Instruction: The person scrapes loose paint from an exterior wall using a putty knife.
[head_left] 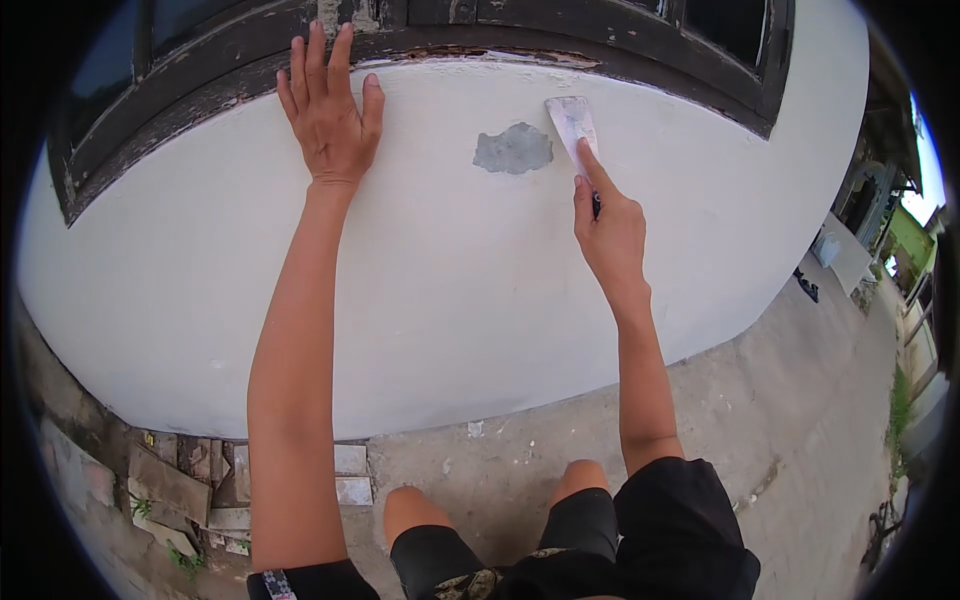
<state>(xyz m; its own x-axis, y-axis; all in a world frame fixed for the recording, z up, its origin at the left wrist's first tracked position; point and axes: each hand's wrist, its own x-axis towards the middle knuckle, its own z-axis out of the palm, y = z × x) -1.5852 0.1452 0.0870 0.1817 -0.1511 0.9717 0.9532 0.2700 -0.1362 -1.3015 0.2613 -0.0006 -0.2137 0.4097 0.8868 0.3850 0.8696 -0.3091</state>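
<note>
My right hand (612,228) is wrapped round the dark handle of a putty knife (572,122), its index finger stretched along the blade. The wide, whitish-smeared blade lies against or very near the white wall (450,270). Just left of the blade, a grey bare patch (513,150) with ragged edges shows in the wall. My left hand (332,125) is spread with nothing in it, palm toward the wall, its fingertips over the lower edge of the dark wooden window frame (440,42).
The frame's paint is peeling. Broken tiles and boards (170,487) lie at the wall's foot on the lower left. Concrete ground (790,400) runs below and to the right. A dark sandal-like object (806,285) lies near the wall's right end.
</note>
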